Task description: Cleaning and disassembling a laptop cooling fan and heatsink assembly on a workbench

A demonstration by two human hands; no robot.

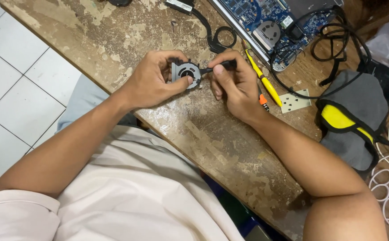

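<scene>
- Left hand point(152, 82) is wrapped around a small grey cooling fan point(185, 72), thumb pressed on its lower edge, fingers curled over the top, holding it just above the worn wooden surface point(212, 134).
- Right hand point(234, 85) is pinched shut on a thin black tool point(214, 68), and the tool's tip meets the fan's right edge.
- The two hands sit close together, nearly touching, with the fan between them near the middle of the surface.
- Just right of the right hand lies a yellow-handled screwdriver point(263, 80), and a small orange-tipped tool point(263, 100) peeks out beside the wrist.
- Up top, an opened laptop point(266, 24) shows its blue circuit board, black cables point(337, 40) looping across it.
- Further right, a white socket plate point(295, 101) lies flat, and a grey and yellow bag point(350, 118) rests at the edge.
- White cord point(388, 178) coils in the lower right corner.
</scene>
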